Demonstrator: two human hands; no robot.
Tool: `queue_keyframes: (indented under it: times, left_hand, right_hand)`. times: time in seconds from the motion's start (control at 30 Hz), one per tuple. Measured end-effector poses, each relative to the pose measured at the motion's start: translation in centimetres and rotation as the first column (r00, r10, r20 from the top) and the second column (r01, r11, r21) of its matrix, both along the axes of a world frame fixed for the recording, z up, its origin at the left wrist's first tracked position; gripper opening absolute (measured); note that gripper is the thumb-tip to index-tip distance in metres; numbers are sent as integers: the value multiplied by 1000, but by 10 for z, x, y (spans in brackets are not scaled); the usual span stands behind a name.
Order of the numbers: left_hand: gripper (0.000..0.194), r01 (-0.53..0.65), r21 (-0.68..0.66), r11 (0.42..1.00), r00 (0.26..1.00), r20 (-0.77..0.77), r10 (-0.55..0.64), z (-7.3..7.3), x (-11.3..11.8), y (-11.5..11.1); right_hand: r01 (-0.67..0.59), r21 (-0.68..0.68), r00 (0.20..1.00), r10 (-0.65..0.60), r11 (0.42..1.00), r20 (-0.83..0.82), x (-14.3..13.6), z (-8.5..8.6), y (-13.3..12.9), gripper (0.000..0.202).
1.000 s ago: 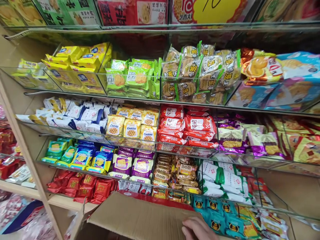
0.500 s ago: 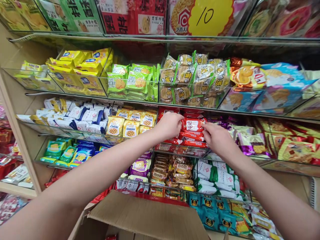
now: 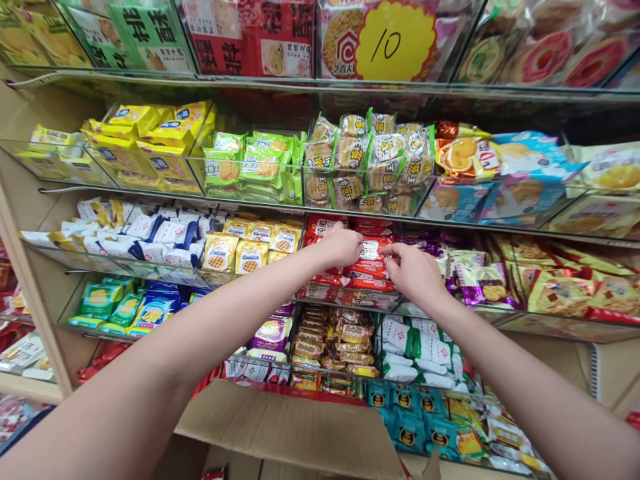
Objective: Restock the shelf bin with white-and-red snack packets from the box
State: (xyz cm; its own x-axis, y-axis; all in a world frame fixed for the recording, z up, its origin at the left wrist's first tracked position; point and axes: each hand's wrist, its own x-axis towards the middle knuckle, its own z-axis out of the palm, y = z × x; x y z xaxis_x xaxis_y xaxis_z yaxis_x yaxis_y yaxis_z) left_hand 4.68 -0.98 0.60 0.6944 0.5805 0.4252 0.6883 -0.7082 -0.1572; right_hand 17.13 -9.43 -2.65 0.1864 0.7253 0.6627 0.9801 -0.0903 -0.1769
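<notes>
A red snack packet with a white label lies on top of a stack of similar red packets in a clear bin on the middle shelf. My right hand pinches its right end between thumb and fingers. At its left end is my left hand, with fingers curled down and closed against the packet; the fingertips are partly hidden. Yellow cookie packets fill the bin left of my hands, and purple-and-white packets lie to the right.
An opened cardboard box stands below my arms, its flap raised before the lower shelf. Clear dividers and front panels edge each bin. Onion-cracker packs sit on the shelf above, under a yellow price tag. Brown-wrapped bars lie below.
The view has shifted slightly, so the shelves appear a little further left. Both hands stay at the red packet, which now sits lower and flatter on the stack.
</notes>
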Motion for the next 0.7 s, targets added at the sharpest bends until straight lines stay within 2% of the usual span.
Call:
queue_keyframes:
  times: [0.13, 0.27, 0.5, 0.6, 0.7]
  left_hand:
    - [39, 9, 24, 1000, 1000, 15, -9, 1, 1, -1]
    - [32, -21, 56, 998, 1000, -20, 22, 2, 2, 0]
    - [37, 5, 67, 998, 1000, 20, -6, -2, 0, -1]
    - [39, -41, 121, 992, 995, 99, 29, -4, 0, -7]
    - [34, -82, 97, 992, 992, 102, 72, -4, 3, -13]
  right_hand:
    - [-51, 16, 999, 51, 999, 4, 1, -3, 0, 27]
    - [-109, 57, 992, 104, 992, 72, 5, -8, 2, 27]
    - [50, 3, 979, -49, 999, 196, -3, -12, -2, 26]
    - [90, 54, 963, -101, 994, 252, -7, -12, -4, 26]
    - [123, 63, 967, -134, 990, 216, -9, -14, -3, 29]
